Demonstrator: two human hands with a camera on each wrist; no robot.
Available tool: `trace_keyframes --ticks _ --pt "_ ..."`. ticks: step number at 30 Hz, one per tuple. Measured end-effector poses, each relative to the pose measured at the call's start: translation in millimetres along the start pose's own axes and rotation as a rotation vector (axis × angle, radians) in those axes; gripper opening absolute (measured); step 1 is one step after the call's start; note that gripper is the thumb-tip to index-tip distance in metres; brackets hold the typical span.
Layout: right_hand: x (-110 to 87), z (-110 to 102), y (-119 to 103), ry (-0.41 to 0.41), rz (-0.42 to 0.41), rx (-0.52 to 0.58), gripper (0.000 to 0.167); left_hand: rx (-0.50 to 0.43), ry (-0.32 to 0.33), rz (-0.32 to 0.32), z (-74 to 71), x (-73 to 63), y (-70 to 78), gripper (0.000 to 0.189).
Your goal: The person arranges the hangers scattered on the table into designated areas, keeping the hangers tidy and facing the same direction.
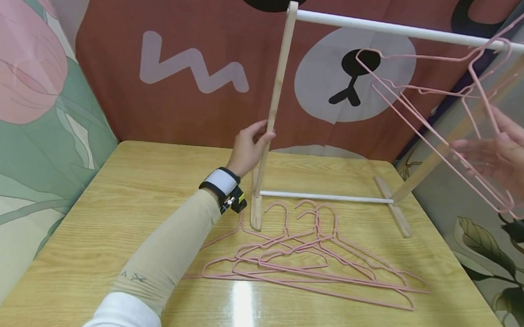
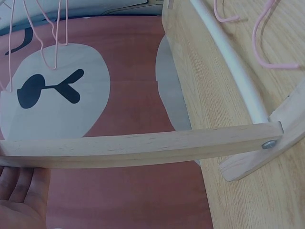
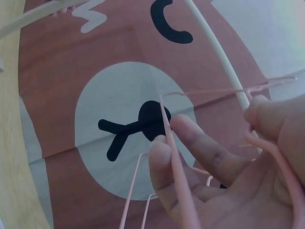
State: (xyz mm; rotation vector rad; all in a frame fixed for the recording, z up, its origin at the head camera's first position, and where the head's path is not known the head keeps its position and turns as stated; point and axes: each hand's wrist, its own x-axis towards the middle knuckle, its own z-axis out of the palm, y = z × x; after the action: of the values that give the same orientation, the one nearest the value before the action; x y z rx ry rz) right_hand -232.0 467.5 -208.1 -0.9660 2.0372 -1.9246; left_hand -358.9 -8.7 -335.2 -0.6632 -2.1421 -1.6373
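My left hand [image 1: 249, 147] grips the left wooden post [image 1: 279, 79] of a small clothes rack, thumb in front and fingers behind. In the left wrist view only some of its fingers [image 2: 21, 186] show below the post. At the rack's right end, my right hand [image 1: 514, 161] holds a pink clothes hanger [image 1: 423, 57] by its frame. This hanger's hook rises above the white top rail [image 1: 387, 27]; whether it touches the rail I cannot tell. More pink hangers [image 1: 448, 93] hang close behind it on the rail. The right wrist view shows the wire [image 3: 178, 176] running between the fingers.
Several pink hangers [image 1: 340, 279] lie overlapping on the wooden table [image 1: 153, 177], in front of the rack's white lower bar [image 1: 327, 197]. The rack's right foot [image 1: 392, 206] stands near the table's right side. Printed cloth [image 1: 179, 113] covers the wall behind.
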Motion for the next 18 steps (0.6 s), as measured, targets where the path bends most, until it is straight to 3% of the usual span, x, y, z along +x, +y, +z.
trace_keyframes --ticks 7,12,18 --pt "11.1 0 -7 -0.04 0.013 0.11 0.057 0.004 0.003 0.001 0.1 0.0 -1.0 0.036" --pt "15.2 -2 -9 -0.044 0.049 0.0 0.057 0.013 0.005 0.005 0.7 0.3 -2.3 0.036" --pt "17.2 -2 -10 0.016 0.133 -0.135 0.057 0.014 0.007 0.008 0.8 0.6 -1.6 0.035"
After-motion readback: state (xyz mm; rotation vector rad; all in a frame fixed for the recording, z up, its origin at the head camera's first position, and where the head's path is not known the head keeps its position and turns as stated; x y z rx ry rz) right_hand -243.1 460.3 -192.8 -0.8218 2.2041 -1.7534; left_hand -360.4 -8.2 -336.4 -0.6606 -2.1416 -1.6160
